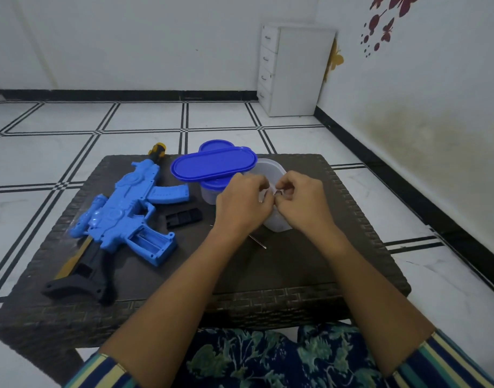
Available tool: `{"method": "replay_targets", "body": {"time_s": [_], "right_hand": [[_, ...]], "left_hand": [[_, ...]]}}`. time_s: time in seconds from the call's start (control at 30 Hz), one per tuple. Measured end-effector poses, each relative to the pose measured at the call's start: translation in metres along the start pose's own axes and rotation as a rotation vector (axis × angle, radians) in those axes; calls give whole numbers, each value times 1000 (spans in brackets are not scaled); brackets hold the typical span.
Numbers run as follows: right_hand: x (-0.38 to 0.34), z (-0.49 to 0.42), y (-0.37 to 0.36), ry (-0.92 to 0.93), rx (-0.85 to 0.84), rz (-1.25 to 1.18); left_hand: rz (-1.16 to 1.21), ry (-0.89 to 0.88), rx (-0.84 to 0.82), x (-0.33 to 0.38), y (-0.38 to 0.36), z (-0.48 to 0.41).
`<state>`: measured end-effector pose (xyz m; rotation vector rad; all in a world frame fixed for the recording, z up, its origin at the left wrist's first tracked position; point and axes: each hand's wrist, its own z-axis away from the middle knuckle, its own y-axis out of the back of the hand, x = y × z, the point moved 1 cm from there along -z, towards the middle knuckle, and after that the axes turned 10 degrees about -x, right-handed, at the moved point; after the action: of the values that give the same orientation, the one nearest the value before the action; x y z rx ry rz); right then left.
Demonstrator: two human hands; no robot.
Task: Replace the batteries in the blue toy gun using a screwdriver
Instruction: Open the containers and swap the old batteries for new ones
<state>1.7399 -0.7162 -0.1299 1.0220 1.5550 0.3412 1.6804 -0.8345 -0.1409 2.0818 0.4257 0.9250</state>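
While I watch through the head camera, the blue toy gun [122, 208] lies flat on the left part of the dark woven table [296, 264], its muzzle pointing away from the person and its black stock toward them. Its battery compartment [152, 245], in the grip, is uncovered and faces up; I cannot make out whether any cells sit inside. Just right of the gun, beside that grip, lies a black cover [183, 221]. Farther right of the gun, the thin metal shaft of the screwdriver [258, 241] rests on the table top, with the handle end hidden under the left wrist.

Right of the gun's muzzle end, a blue oval lid [213, 163] sits tilted on top of a round tub [210, 191] with a blue rim. A clear container [271, 169] stands just right of them, partly hidden by the hands.

Both hands are raised well to the right of the gun, over that clear container, with their backs toward me. The right hand [301, 198] has its fingers curled in, and its fingertips pinch a small dark thing [278, 193] that is too small for me to name. The left hand [241, 203] is curled too, its fingertips meeting the right hand's at the same spot, but I cannot tell whether it has hold of anything.

Beyond the gun, across white floor tiles with black lines, a white drawer unit [293, 71] stands against the wall.
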Motion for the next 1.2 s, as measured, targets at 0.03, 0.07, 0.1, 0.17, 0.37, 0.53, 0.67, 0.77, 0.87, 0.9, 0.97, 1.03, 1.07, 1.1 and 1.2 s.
{"method": "replay_targets", "body": {"time_s": [0.03,0.07,0.1,0.17,0.37,0.53,0.67,0.77,0.87,0.9,0.97,1.03,1.07,1.1,1.2], "right_hand": [[1,-1,-1,1,-2,9],[2,-1,-2,2,0,18],[2,-2,-2,5,4,25],[2,-2,-3,18,20,30],[3,1,4,75,69,32],[3,2,4,44,81,23],[-2,4,2,68,81,21],[-7,6,-3,105,79,33],[-12,9,-7,170,90,36],[-13,10,-9,179,91,22],[-17,11,-12,154,84,-34],[-23,11,-12,82,82,-144],[-26,11,-11,38,84,-223],[-29,10,-10,1,90,-309],[-32,8,-2,-59,115,-550]], "left_hand": [[-11,-3,18,-2,4,-1],[-24,2,43,-4,9,-2],[-44,16,68,-6,16,-3],[-117,70,100,-15,31,-7],[-249,300,-270,-71,59,-5],[-358,310,-296,-83,69,2],[-389,245,-135,-83,71,4],[-357,176,38,-79,77,5],[-227,138,211,-67,85,9],[-178,127,258,-61,88,11],[19,136,351,-49,87,14],[387,209,399,-32,80,13],[598,270,380,-24,74,12],[804,337,325,-16,67,11],[1169,466,103,2,46,13]]}}
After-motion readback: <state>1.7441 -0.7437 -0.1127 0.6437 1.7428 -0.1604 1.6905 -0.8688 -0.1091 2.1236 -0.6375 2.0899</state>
